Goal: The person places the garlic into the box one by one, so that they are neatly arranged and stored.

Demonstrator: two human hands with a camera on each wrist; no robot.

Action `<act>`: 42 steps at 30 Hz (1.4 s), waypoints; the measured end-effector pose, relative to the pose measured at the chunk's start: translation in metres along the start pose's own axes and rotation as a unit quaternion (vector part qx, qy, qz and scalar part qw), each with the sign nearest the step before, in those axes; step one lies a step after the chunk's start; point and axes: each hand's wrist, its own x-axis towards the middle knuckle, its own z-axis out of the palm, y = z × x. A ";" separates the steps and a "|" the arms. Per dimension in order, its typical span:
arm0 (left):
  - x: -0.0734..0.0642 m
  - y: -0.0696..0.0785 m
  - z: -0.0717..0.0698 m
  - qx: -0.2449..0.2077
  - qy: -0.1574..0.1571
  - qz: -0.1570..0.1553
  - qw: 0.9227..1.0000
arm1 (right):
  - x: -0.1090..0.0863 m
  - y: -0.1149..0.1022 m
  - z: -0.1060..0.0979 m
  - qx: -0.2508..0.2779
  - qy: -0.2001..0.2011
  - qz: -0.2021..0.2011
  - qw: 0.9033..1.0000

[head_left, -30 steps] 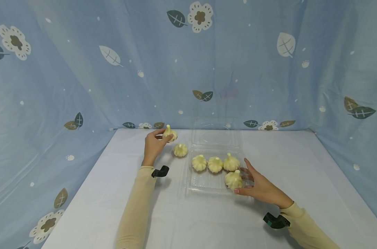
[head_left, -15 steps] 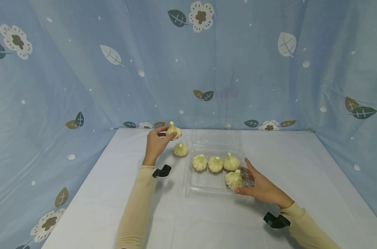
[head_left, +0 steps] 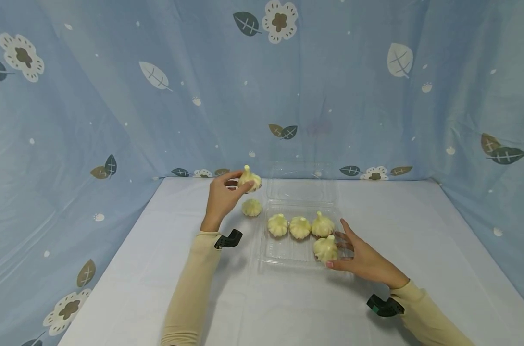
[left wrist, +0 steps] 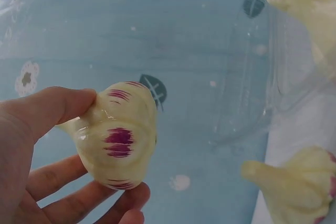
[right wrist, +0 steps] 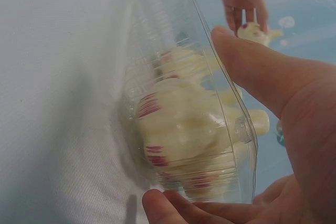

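Note:
My left hand (head_left: 222, 199) holds a garlic bulb (head_left: 251, 182) between thumb and fingers, raised above the far left of the table. The left wrist view shows purple streaks on this pale bulb (left wrist: 118, 137). Another garlic bulb (head_left: 251, 207) lies on the table just below it, left of a clear plastic box (head_left: 281, 252). Three bulbs form a row in the box, and one garlic bulb (head_left: 325, 249) sits in front of the right-hand one. My right hand (head_left: 370, 262) holds the box's front right corner, thumb at the front and fingers along the right side.
The box's clear lid (head_left: 301, 188) stands open at the back, close to the blue patterned curtain (head_left: 227, 96). White cloth (head_left: 283, 307) covers the table. Curtain also hangs on the left and right.
My left hand has carried its garlic bulb to the right and slightly upward, from left of the loose bulb to above it. The right hand and the box have stayed put.

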 end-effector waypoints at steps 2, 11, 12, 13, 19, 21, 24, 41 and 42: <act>-0.001 0.003 0.001 -0.001 0.001 0.005 1.000 | 0.000 0.000 0.000 0.000 0.001 0.000 1.000; -0.005 0.012 0.001 -0.011 -0.006 0.020 1.000 | 0.001 0.000 0.000 -0.001 0.001 0.004 1.000; -0.005 0.013 0.001 -0.011 -0.007 0.021 1.000 | 0.001 0.000 0.000 -0.001 0.001 0.003 1.000; -0.006 0.015 0.001 -0.013 -0.008 0.021 1.000 | 0.001 0.000 0.000 0.000 0.001 0.003 1.000; -0.010 0.023 -0.001 -0.011 -0.015 0.024 1.000 | 0.001 0.001 0.001 0.005 0.000 -0.001 1.000; -0.011 0.024 -0.001 -0.009 -0.016 0.026 0.999 | 0.001 0.001 0.001 0.007 0.000 0.000 1.000; -0.013 0.028 -0.001 -0.005 -0.017 0.032 0.999 | 0.001 0.002 0.000 0.008 0.001 0.001 1.000; -0.024 0.050 -0.001 -0.008 -0.066 0.078 0.995 | 0.001 0.002 0.000 0.006 0.001 0.001 1.000; -0.025 0.050 0.000 -0.008 -0.070 0.078 0.994 | 0.001 0.002 0.000 0.005 0.001 0.001 1.000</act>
